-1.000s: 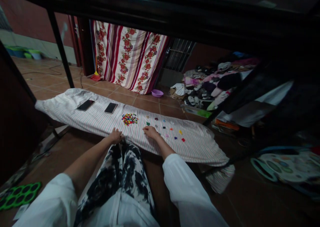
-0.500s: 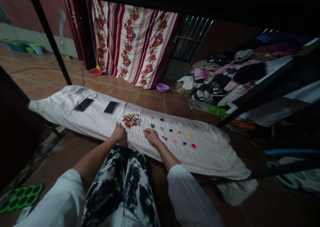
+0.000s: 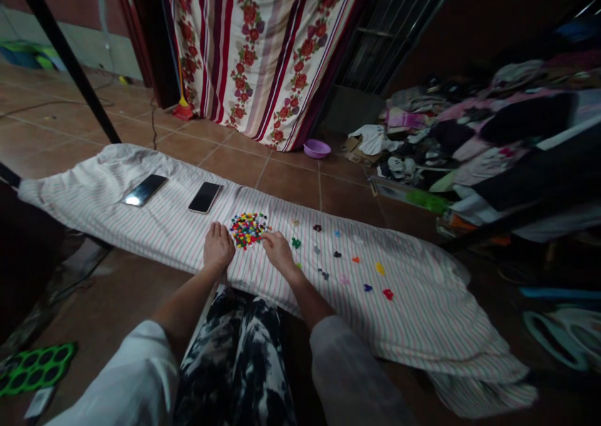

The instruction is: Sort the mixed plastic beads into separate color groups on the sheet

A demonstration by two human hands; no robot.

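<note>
Beside the remaining multicoloured bead heap (image 3: 246,228), I saw single-colour clusters (image 3: 337,254) laid out, right hand (image 3: 278,252) narrow, grip unclear, left hand (image 3: 218,248) flat.

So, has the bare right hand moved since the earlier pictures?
Yes: judged against the round, multicoloured heap of small pieces, the right hand moved left and forward, to the heap's right edge.
</note>
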